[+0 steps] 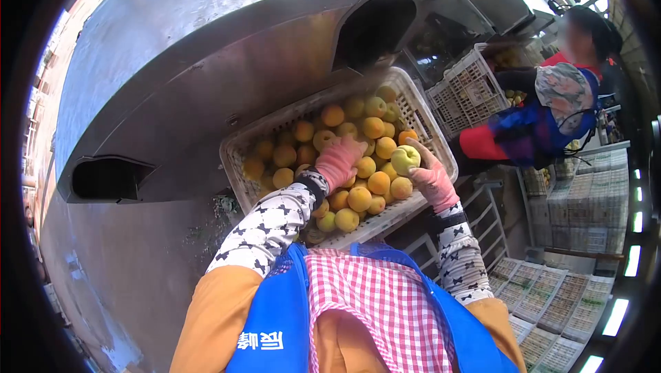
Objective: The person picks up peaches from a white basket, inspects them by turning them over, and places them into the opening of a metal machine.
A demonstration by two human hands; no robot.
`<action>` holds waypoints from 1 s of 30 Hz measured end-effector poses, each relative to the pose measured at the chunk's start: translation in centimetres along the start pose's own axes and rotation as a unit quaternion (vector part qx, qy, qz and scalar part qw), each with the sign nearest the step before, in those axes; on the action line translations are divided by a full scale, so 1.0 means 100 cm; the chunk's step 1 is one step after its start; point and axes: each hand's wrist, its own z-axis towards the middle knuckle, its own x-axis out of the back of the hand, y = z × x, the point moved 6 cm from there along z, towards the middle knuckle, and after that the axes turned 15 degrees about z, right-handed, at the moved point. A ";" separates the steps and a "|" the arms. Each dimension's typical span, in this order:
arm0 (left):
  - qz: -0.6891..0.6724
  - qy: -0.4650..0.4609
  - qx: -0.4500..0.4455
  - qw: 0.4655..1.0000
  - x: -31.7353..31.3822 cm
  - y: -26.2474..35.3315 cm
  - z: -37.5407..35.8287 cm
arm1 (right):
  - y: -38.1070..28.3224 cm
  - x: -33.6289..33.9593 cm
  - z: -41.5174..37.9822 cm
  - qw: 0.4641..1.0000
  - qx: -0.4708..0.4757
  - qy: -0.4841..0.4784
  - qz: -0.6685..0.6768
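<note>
A white plastic crate [441,140] holds many round yellow-orange fruits, which look like peaches [359,198]; a few have a greener tint. My right hand [434,179], in a pink glove, grips a pale green peach [405,160] between thumb and fingers above the crate's right side. In the middle of the pile, my left hand [339,161], also pink-gloved, rests with curled fingers among the peaches. Its fingertips are partly hidden, so what lies under them cannot be made out.
A large metal machine [275,49] with dark openings stands behind and left of the crate. At right, a person [551,104] is beside another white crate [471,91] with fruit. Stacked crates [578,201] and a metal frame [485,225] are farther right.
</note>
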 end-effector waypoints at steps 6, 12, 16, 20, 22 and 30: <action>0.166 -0.009 -0.109 0.980 0.030 0.019 0.006 | -0.013 -0.022 -0.002 0.998 0.050 0.029 0.035; -0.785 -0.208 -0.015 0.583 0.032 -0.010 -0.032 | -0.034 -0.032 0.036 0.995 0.072 0.026 0.065; -0.575 -0.214 0.076 0.786 0.019 0.004 -0.038 | -0.067 -0.063 0.109 0.985 0.173 0.004 0.019; 0.089 -0.153 -0.163 0.971 0.011 0.056 -0.042 | -0.062 -0.073 0.180 0.919 0.307 0.044 -0.242; 0.138 -0.258 -0.193 0.937 0.002 0.069 -0.036 | -0.063 -0.085 0.191 0.884 0.342 0.049 -0.316; 0.253 -0.300 -0.243 0.887 -0.036 0.080 -0.035 | -0.071 -0.105 0.186 0.793 0.300 0.091 -0.523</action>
